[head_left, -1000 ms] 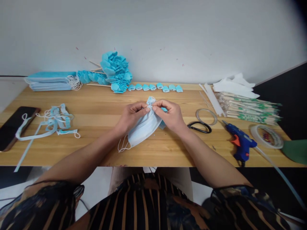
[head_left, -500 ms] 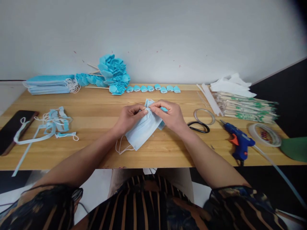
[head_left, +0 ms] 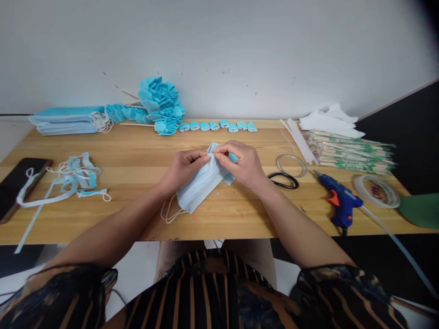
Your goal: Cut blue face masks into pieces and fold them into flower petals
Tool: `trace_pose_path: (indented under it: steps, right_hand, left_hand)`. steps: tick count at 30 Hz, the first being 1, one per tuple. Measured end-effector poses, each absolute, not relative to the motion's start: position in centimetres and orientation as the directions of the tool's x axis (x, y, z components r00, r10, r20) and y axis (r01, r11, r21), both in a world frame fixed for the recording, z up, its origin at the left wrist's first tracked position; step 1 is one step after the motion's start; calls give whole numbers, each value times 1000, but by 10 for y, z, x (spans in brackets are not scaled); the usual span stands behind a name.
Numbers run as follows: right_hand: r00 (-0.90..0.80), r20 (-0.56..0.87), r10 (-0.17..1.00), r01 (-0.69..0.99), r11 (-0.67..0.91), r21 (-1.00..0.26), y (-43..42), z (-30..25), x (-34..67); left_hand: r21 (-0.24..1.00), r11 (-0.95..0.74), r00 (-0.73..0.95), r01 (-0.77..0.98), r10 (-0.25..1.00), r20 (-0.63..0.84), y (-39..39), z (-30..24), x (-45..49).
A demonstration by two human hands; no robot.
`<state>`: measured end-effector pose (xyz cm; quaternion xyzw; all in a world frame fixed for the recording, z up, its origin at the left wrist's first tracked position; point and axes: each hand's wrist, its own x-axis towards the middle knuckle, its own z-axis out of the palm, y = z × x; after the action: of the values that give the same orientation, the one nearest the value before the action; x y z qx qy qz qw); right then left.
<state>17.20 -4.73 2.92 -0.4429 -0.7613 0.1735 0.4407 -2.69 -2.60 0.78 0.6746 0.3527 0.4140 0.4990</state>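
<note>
A light blue disposable face mask is held at the middle of the table, with its pale side up and its ear loops hanging toward the near left. My left hand pinches the mask's upper edge between thumb and fingers. Close beside it, my right hand pinches the same edge, and the fingertips of both hands nearly meet. A bluer part of the mask, or a second layer, shows under my right hand. What lies between the fingertips is too small to make out.
Behind are stacked masks, blue fabric flowers and several small folded pieces. Cut mask edges and a phone lie left. To the right are a glue gun, tape roll, black ring and wrapped sticks.
Both hands keep their pinch on the mask's edge. The lower end of the mask and its loops have shifted slightly to the left. The whole view has moved a little.
</note>
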Motion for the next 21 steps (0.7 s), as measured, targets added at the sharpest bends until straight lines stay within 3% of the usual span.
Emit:
trace_pose_path:
  steps: [4,8,12,16,21]
  right_hand:
    - [-169,372,913,445,408,-797,-49,33,171]
    - [-192,78,978,185,115,-976,-47,31,173]
    - [-260,-117,959,0,-121,-993,-45,30,172]
    - [-212,-78,974,-31,-86,-996,-47,33,169]
    - [-110,30,993,49,35,-998,-47,33,170]
  left_hand:
    - [930,-351,431,111,860,273,-25,8,-28]
    - [880,-459,461,121,811,359,-23,8,-30]
    - [827,-543,481,145,769,421,-22,9,-31]
    - [868,-458,425,190,836,348,-25,12,-30]
    - [936,-296,288,189,928,236,-25,17,-31]
